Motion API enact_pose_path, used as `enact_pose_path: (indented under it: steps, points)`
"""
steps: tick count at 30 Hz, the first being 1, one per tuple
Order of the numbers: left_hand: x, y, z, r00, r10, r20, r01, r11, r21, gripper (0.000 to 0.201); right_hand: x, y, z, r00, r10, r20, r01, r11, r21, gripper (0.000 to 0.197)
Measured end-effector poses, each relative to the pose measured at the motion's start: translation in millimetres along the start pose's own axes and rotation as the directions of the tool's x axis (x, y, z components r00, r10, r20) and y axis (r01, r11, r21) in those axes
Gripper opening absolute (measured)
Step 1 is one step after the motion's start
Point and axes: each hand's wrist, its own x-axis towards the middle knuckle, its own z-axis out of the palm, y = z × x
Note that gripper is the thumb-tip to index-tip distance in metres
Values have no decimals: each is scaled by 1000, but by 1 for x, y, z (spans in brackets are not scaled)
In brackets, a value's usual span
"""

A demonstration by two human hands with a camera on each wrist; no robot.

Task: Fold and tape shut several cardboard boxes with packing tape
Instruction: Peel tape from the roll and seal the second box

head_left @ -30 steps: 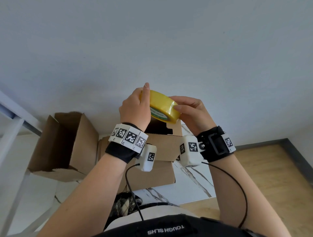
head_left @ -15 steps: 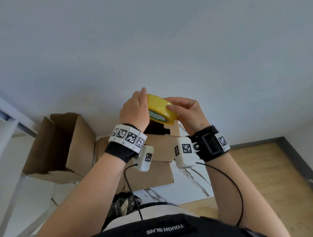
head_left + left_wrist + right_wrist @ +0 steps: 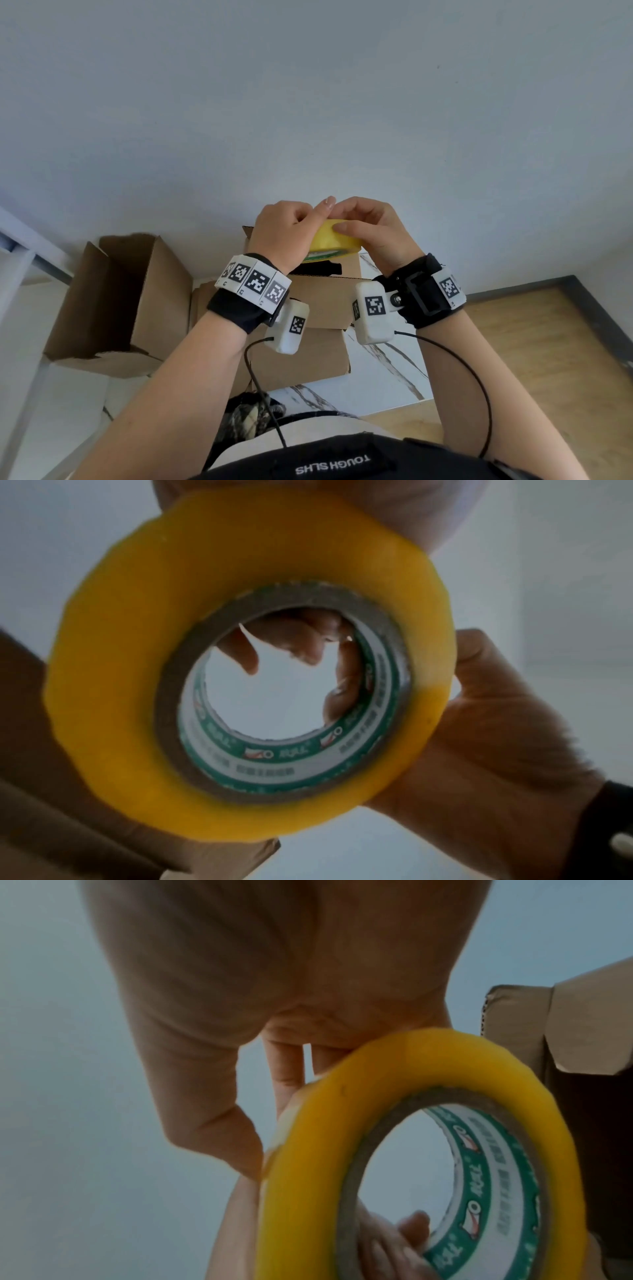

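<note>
Tape: a round roll of yellow packing tape (image 3: 334,236) with a grey cardboard core printed green and white inside, held up in the air between both hands, above the boxes.
Left hand: the left hand (image 3: 286,233) grips the roll's left side, fingers curled over its far edge, thumb pointing up at the top rim.
Right hand: the right hand (image 3: 371,229) clasps the roll's right side, thumb lying flat on the yellow outer band, fingers bent over the top; in the left wrist view its fingertips (image 3: 308,642) show through the core's hole.
Boxes: a plain brown cardboard box (image 3: 322,298) sits right under the roll, its top open with a dark slot showing, resting on another brown carton (image 3: 308,356); a taller open brown cardboard box (image 3: 137,291) lies tipped on its side just to their left.
Surface: white marble-patterned surface (image 3: 380,380) with dark veins carries the boxes.
Surroundings: pale grey wall (image 3: 308,102) behind; wooden floor (image 3: 548,359) at the right.
</note>
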Motion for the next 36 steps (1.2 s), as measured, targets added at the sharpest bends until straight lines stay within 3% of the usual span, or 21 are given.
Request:
enact_pose_path:
  steps: [7, 11, 14, 18, 23, 27, 32, 36]
  points:
    - [-5, -2, 6, 997, -80, -6, 76, 966, -246, 87, 2, 5, -8, 999, -26, -46, 27, 1000, 16, 25]
    - [-3, 0, 5, 995, -95, 40, 103, 921, -376, 72, 2, 9, -4, 993, 26, -115, -26, 1000, -3, 32]
    - [0, 0, 3, 985, -60, 162, 123, 900, -418, 57, 3, 9, -1, 988, 68, -135, -67, 998, 10, 32]
    - [2, 3, -8, 909, -25, 416, 232, 859, -456, 34, 4, 7, -5, 991, 53, -124, -54, 998, -7, 30]
    - [1, 7, -14, 854, 38, 519, 266, 826, -497, 38, 3, 5, -14, 991, 32, -127, -33, 999, -6, 31]
    - [0, 10, -11, 855, 57, 515, 249, 826, -506, 35, 3, 4, -18, 992, 30, -124, -31, 1000, -2, 32]
    - [1, 15, -2, 922, 38, 385, 141, 894, -425, 36, 3, 3, -11, 988, 25, -154, -26, 1000, -3, 30]
    - [0, 15, 8, 935, 24, 353, 114, 924, -366, 38, 7, 6, -5, 968, -9, -250, -12, 997, -82, 52]
